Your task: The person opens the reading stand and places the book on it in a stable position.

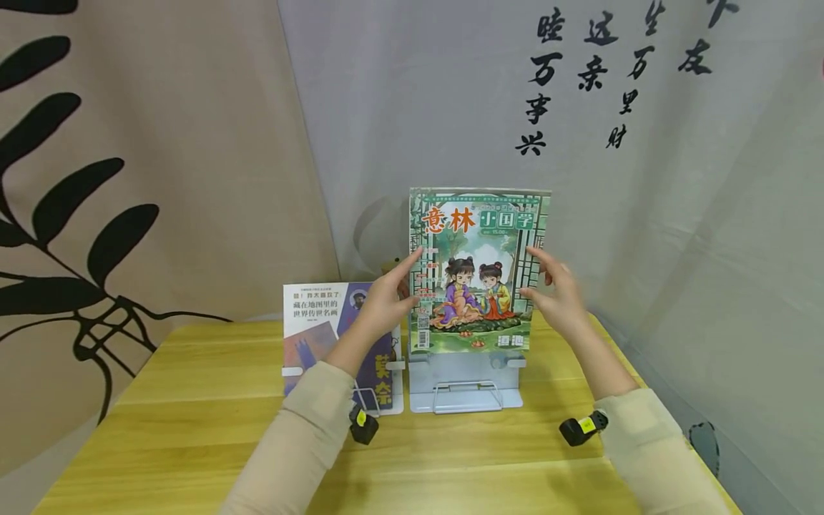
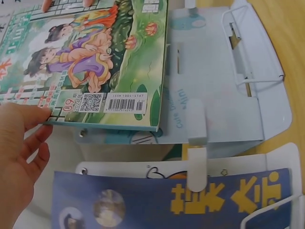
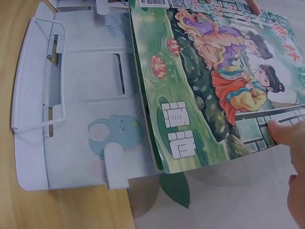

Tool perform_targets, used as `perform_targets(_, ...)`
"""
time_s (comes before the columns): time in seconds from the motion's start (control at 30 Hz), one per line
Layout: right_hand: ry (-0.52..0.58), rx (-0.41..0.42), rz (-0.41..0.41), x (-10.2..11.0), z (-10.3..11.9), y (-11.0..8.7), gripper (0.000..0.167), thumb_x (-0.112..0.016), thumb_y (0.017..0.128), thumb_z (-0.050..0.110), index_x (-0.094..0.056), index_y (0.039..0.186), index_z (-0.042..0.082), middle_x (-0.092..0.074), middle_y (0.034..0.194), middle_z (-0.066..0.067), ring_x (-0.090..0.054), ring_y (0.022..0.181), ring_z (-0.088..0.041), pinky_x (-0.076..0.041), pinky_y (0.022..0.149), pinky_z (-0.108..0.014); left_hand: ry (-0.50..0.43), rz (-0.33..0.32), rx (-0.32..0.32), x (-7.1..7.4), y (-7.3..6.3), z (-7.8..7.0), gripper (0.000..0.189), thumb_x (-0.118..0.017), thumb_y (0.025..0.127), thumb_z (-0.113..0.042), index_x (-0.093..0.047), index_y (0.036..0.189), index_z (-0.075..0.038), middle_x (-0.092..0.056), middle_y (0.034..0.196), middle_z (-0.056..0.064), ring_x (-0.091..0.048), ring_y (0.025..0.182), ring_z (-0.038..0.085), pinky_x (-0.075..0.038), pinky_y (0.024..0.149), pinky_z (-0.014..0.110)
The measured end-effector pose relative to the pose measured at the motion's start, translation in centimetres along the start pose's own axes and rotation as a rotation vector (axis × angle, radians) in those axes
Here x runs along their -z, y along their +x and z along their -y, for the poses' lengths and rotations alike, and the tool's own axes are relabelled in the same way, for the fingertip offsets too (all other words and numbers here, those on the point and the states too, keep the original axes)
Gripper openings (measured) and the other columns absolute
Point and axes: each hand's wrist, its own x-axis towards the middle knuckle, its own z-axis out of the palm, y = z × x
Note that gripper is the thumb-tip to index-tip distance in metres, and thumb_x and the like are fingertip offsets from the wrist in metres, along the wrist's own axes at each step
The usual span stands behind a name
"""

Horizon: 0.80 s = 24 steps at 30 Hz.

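Observation:
A green illustrated magazine [image 1: 476, 279] with two cartoon girls on its cover is held upright between my hands. My left hand [image 1: 386, 300] grips its left edge, thumb on the cover. Along the opposite edge, my right hand [image 1: 556, 297] pinches it, thumb and index finger on the front. Behind and below stands a pale blue book stand [image 1: 466, 379] with a wire holder and side clips [image 3: 116, 162]. In both wrist views the magazine's bottom edge is raised above the stand's ledge [image 2: 267, 71], overlapping the upper part of the backplate.
Left of it, a second white stand [image 1: 397, 400] bears a purple and white book [image 1: 315, 307], partly hidden by my left forearm. Both stand on a yellow wooden table [image 1: 212, 400]. Behind hangs a pale curtain [image 1: 418, 107] with black characters and leaf prints.

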Motion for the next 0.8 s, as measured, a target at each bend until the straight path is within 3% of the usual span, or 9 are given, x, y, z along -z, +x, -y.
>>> perform_targets(0.3,-0.002,0.003,-0.011,-1.8,-1.1,-0.1,0.077,-0.077,0.076,-0.005,-0.046,0.142,0.019,-0.048,0.101,-0.016,-0.038,0.081,-0.028,-0.031,0.066,-0.036,0.0,-0.034,0.041,-0.9,-0.3,1.7,0.09,-0.068,0.083,0.007,-0.027,0.151,-0.037,-0.057,0.078,0.004,-0.054,0.07,0.023,-0.04,0.047,0.028)
perform_targets(0.43,-0.011,0.019,-0.024,-2.2,-1.5,-0.4,0.076,-0.077,0.074,-0.006,-0.048,0.141,0.016,-0.05,0.1,-0.015,-0.037,0.079,-0.022,-0.032,0.065,-0.035,0.002,-0.056,0.032,-1.5,-0.6,2.4,0.091,-0.069,0.083,0.006,-0.027,0.151,-0.037,-0.056,0.077,0.002,-0.052,0.066,0.02,-0.039,0.047,0.027)
perform_targets(0.8,-0.024,-0.036,0.008,-2.8,-2.5,-1.5,0.076,-0.077,0.076,-0.004,-0.046,0.142,0.019,-0.051,0.102,-0.014,-0.039,0.081,-0.024,-0.035,0.066,-0.035,0.004,-0.057,0.049,-3.0,-1.3,3.6,0.094,-0.069,0.083,0.007,-0.025,0.151,-0.039,-0.056,0.082,0.001,-0.051,0.068,0.015,-0.046,0.049,0.028)
